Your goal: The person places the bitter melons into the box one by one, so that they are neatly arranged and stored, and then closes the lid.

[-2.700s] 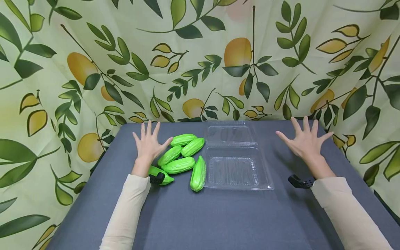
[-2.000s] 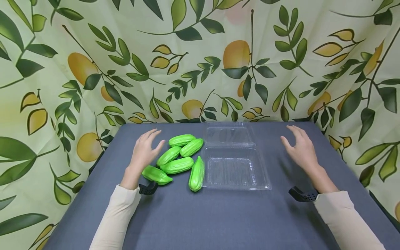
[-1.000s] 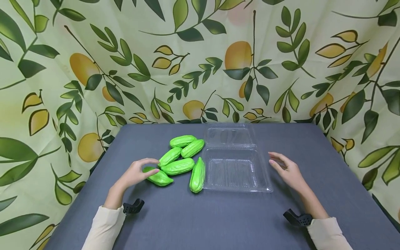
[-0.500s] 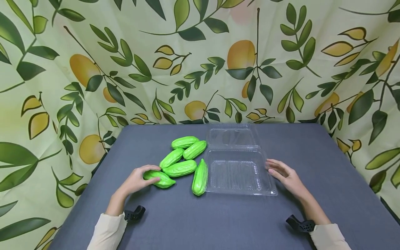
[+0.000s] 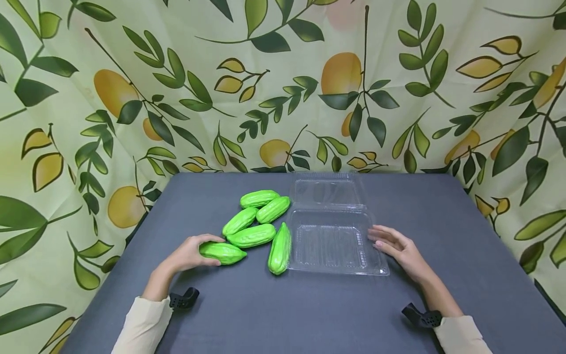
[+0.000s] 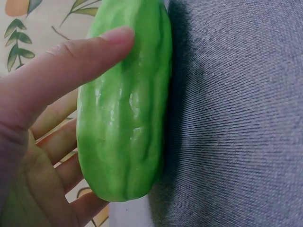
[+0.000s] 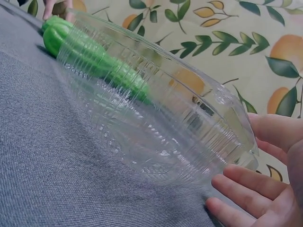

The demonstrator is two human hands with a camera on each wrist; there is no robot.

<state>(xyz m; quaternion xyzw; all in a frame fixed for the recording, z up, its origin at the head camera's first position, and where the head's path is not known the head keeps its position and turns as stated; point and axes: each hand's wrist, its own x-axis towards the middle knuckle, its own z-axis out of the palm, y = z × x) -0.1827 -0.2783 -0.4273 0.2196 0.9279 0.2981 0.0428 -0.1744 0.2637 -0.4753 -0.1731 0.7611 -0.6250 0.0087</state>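
In the head view my left hand grips a glossy green bitter melon at the left of the group. The left wrist view shows the thumb lying over that bitter melon, with fingers behind it; it rests on or just above the cloth. Several more bitter melons lie close by to its upper right. A clear plastic clamshell container stands unfolded to their right. My right hand is at its right rim, fingers fairly straight and touching the container wall in the right wrist view.
The container's lid lies flat behind its base. One bitter melon lies lengthwise against the container's left edge. Grey cloth covers the table. A leaf-and-fruit patterned curtain hangs around the back and sides.
Both hands, spread above the table at first, have come down. The left has closed round the leftmost bitter melon; the right has moved in to the container's right edge.
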